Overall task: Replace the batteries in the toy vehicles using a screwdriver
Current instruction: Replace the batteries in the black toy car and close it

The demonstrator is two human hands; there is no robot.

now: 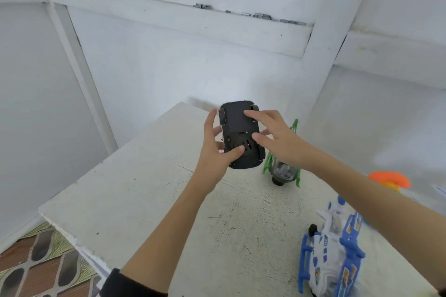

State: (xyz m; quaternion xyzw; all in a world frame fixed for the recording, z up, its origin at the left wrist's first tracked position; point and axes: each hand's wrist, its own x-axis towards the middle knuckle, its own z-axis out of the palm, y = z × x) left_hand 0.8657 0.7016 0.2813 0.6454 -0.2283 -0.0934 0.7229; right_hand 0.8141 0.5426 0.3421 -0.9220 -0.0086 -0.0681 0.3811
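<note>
A toy car (237, 123) is held upside down above the white table (135, 190), its flat black underside facing me. My left hand (218, 149) grips it from the left and below, thumb pressed on the underside near the slots. My right hand (275, 137) is at the car's right edge with fingers spread and straight, index fingertip touching the battery cover area. No screwdriver is visible.
A green-framed toy vehicle (282, 171) lies just right of the car on the table. A blue and white toy vehicle (333, 248) lies at the near right. An orange toy (391, 179) sits at the far right edge. White walls surround the table; patterned floor (36, 265) lower left.
</note>
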